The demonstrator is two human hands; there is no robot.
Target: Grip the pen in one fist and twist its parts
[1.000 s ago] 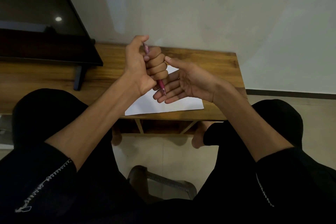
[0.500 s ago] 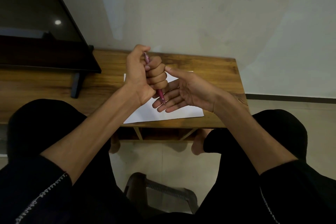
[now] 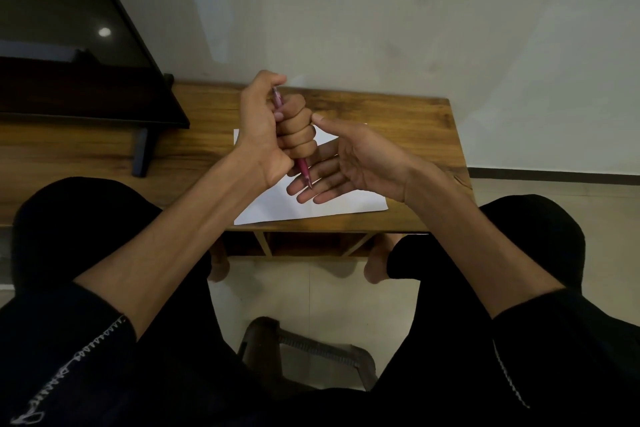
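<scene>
Left hand [image 3: 273, 135] fist grips slim pink pen [image 3: 304, 170]; right hand [image 3: 349, 163] fingers straight, relaxed, over flat white paper [image 3: 311, 208].

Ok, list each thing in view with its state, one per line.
Left hand: fisted round the pen.
Pen: pink, held steep, tip down at the right hand's fingers.
Right hand: open, palm up, holding nothing.
Paper: flat on the table.
Table: wooden, bearing the paper.
Screen: dark.

The pen [image 3: 305, 173] in my left hand [image 3: 273, 135] looks like smooth pink plastic with a slight sheen. Under my right hand [image 3: 349, 163] lies a matt white sheet of paper [image 3: 346, 208] on the grained, lightly glossy wooden table [image 3: 408, 121]. The screen [image 3: 69, 45] beside it is glossy black.
</scene>
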